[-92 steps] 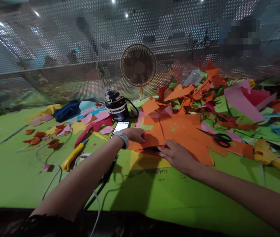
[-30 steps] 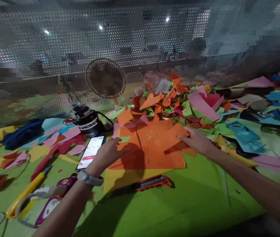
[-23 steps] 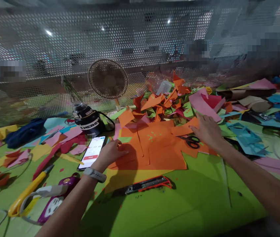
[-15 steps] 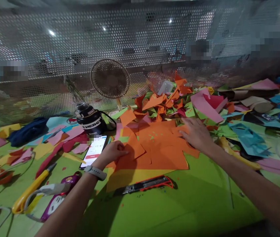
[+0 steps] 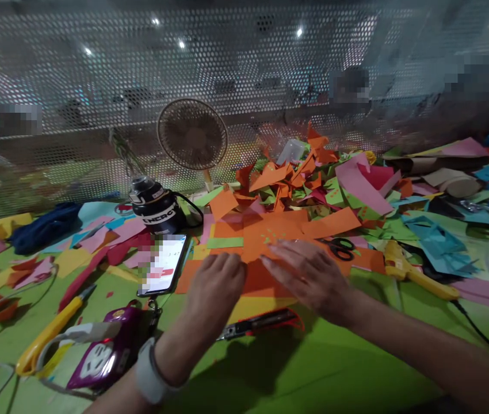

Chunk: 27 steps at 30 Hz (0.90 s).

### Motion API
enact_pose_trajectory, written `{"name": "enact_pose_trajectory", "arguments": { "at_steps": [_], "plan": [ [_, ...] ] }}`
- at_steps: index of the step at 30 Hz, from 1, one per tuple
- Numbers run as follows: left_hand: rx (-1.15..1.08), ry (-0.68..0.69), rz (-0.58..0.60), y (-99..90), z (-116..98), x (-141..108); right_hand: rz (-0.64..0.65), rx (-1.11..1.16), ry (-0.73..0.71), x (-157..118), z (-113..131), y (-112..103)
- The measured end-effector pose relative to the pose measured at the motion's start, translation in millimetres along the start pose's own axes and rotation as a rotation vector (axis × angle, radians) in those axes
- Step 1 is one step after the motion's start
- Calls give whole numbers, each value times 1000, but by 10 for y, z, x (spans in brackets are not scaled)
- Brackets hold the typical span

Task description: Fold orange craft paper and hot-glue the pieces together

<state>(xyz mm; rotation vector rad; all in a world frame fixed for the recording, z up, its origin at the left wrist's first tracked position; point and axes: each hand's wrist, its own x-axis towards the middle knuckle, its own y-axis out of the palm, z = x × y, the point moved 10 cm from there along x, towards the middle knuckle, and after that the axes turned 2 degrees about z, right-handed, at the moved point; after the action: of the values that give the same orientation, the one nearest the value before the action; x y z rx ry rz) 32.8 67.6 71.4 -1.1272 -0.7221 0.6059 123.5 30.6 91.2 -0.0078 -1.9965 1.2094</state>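
Orange paper sheets lie overlapped at the middle of the green table, small green bits scattered on top. My left hand, with a watch at the wrist, has its fingers curled at the left part of the orange paper; what they hold, if anything, is hidden. Over the paper's right part, my right hand has its fingers spread, palm down. Just below both hands lies a box cutter with red edges, beside a strip of yellow paper. Black scissors rest behind my right hand.
A phone, black bottle and purple device are at left, near a yellow-handled tool. A fan stands before a perforated screen. Paper scraps pile up behind; a yellow glue gun lies right.
Both hands have moved inward and nearer to me, my left to the right and my right to the left. The scissors and the whole glue gun now show; the orange pieces have shifted.
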Motion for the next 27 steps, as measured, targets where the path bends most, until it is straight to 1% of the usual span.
{"name": "enact_pose_trajectory", "arguments": {
  "at_steps": [2, 4, 7, 11, 13, 15, 21, 23, 24, 26, 27],
  "plan": [
    [71, 97, -81, 25, -249, -45, 42, 2, -23, -14, 95, 119],
    [93, 162, -163, 78, -385, -108, 93, 0, -28, -62, 121, 257],
    [97, 192, -216, 178, -420, -178, 145, 29, -38, -143, 139, 400],
    [76, 224, -289, 172, -433, -228, 159, 75, -10, -172, 147, 476],
    [48, 241, -317, 147, -448, -241, 150, 63, 0, -153, 152, 486],
    [16, 245, -347, 107, -435, -252, 120, 46, -15, -122, 165, 452],
    [-64, 240, -449, -101, -237, -307, -36, 6, -56, -28, 123, 185],
    [-76, 258, -430, -69, -204, -311, -57, 5, -63, -32, 116, 185],
    [-82, 270, -394, -7, -205, -305, -44, 6, -67, -44, 120, 228],
    [-114, 285, -285, 193, -226, -285, 51, 29, -58, -86, 125, 402],
    [-147, 291, -200, 332, -246, -273, 124, 53, -41, -117, 119, 515]
  ]
}}
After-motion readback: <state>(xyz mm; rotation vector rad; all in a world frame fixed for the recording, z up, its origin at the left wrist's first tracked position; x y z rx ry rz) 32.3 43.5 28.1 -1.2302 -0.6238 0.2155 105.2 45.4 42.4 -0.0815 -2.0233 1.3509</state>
